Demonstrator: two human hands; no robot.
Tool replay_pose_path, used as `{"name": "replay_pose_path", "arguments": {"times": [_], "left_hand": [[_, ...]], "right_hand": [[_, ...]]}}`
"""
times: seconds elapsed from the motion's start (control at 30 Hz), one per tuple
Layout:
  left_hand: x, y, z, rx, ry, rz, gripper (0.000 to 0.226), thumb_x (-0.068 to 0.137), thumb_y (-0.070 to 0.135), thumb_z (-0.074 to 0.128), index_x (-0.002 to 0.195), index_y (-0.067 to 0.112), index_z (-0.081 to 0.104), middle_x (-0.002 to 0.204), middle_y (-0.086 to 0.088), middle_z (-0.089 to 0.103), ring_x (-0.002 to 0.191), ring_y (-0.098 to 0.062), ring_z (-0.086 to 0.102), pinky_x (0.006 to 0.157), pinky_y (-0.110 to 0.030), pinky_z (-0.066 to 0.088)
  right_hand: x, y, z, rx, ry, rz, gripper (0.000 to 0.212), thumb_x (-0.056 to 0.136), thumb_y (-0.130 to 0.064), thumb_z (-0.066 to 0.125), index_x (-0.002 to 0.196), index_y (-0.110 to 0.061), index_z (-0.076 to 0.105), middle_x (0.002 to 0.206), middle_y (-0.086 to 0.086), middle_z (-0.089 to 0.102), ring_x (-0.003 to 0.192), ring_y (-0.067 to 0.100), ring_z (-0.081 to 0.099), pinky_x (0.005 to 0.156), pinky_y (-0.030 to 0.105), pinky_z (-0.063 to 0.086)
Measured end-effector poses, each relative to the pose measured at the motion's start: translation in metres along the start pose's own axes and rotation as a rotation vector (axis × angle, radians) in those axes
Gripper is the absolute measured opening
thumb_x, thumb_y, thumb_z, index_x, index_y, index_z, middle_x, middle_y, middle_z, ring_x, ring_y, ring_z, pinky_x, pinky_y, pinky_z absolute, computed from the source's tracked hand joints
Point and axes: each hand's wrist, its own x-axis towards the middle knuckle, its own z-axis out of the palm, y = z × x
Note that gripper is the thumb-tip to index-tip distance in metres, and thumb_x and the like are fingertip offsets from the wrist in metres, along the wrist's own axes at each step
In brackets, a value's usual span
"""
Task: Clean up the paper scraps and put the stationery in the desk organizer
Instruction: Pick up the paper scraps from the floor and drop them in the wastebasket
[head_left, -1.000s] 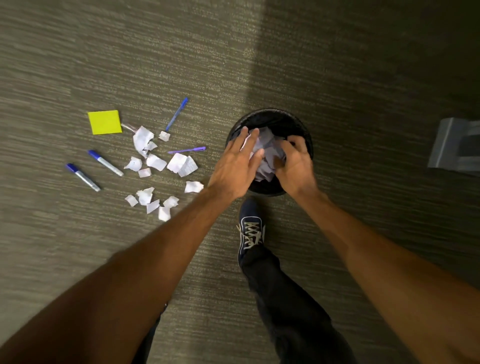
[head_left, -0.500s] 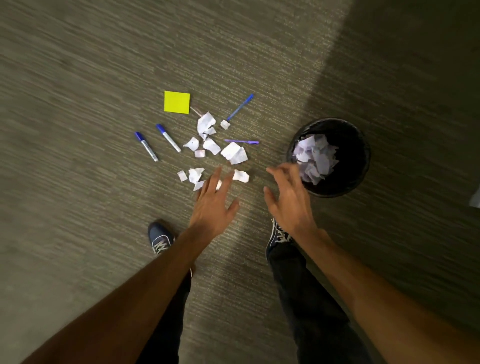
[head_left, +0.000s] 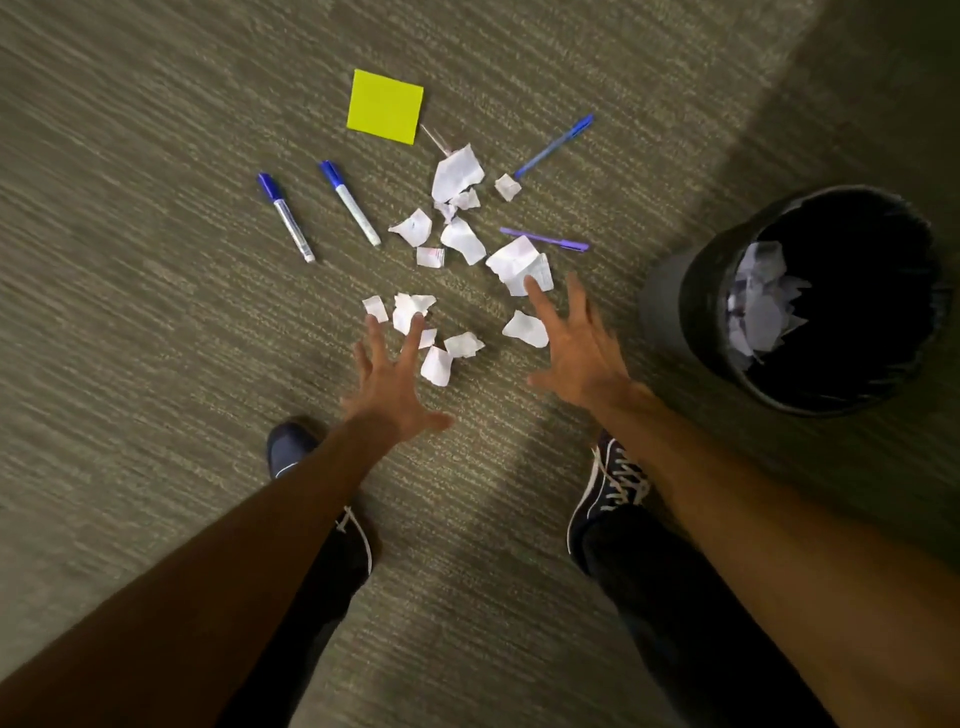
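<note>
Left hand and right hand extended palm-down over paper scraps on carpet, fingers splayed wide, holding nothing.

Office: carpet, wastebasket

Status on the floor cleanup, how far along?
Partly done: the black bin already holds a pile of scraps. In hand: nothing yet; the left hand and right hand reach open toward the paper scraps on the carpet. Left: those scraps, two markers, a blue pen, a purple pen and the yellow sticky pad. No organizer in view.
</note>
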Motion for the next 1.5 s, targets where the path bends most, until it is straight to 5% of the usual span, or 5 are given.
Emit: {"name": "replay_pose_path", "arguments": {"times": [0.33, 0.53, 0.9, 1.27, 1.5], "left_hand": [[0.098, -0.022, 0.034, 0.244, 0.21, -0.008, 0.147, 0.05, 0.064, 0.088, 0.15, 0.048, -0.018, 0.16, -0.013, -0.032, 0.147, -0.054, 0.001, 0.088, -0.083, 0.037], [0.1, -0.015, 0.038, 0.324, 0.236, 0.047, 0.117, 0.068, 0.048, 0.086, 0.155, 0.037, 0.007, 0.161, -0.017, 0.007, 0.141, -0.045, 0.022, 0.087, -0.066, 0.052], [0.102, -0.002, 0.039, 0.192, 0.257, 0.152, 0.05, 0.09, -0.004, 0.063, 0.135, 0.014, 0.052, 0.138, -0.018, 0.044, 0.118, -0.032, 0.056, 0.102, -0.046, 0.051], [0.063, 0.013, 0.016, 0.1, 0.369, 0.194, 0.026, 0.095, -0.003, 0.057, 0.119, 0.001, 0.065, 0.113, -0.017, 0.067, 0.094, -0.029, 0.07, 0.084, -0.034, 0.057], [0.0, 0.063, -0.026, -0.006, 0.477, 0.264, 0.023, 0.091, 0.006, 0.067, 0.115, 0.003, 0.068, 0.096, -0.014, 0.074, 0.077, -0.019, 0.066, 0.074, -0.022, 0.05]], "right_hand": [[0.101, 0.015, 0.037, -0.473, 0.052, -0.243, 0.139, 0.06, -0.033, 0.093, 0.156, -0.04, -0.008, 0.166, 0.016, -0.01, 0.152, 0.042, 0.005, 0.104, 0.068, 0.036], [0.112, 0.018, 0.037, -0.505, -0.036, -0.234, 0.112, 0.076, -0.029, 0.084, 0.156, -0.037, 0.007, 0.166, 0.011, 0.002, 0.15, 0.037, 0.011, 0.108, 0.066, 0.035], [0.093, 0.018, 0.039, -0.413, -0.065, -0.385, 0.059, 0.084, 0.01, 0.058, 0.135, -0.016, 0.044, 0.136, 0.012, 0.041, 0.12, 0.033, 0.047, 0.084, 0.048, 0.055], [0.058, 0.014, 0.013, -0.218, -0.036, -0.301, 0.048, 0.089, 0.011, 0.052, 0.133, -0.009, 0.052, 0.129, 0.017, 0.047, 0.097, 0.037, 0.064, 0.084, 0.045, 0.057], [0.003, 0.001, -0.037, 0.138, 0.25, -0.258, 0.037, 0.085, 0.01, 0.062, 0.117, -0.009, 0.065, 0.118, 0.015, 0.057, 0.082, 0.035, 0.066, 0.072, 0.041, 0.06]]}}
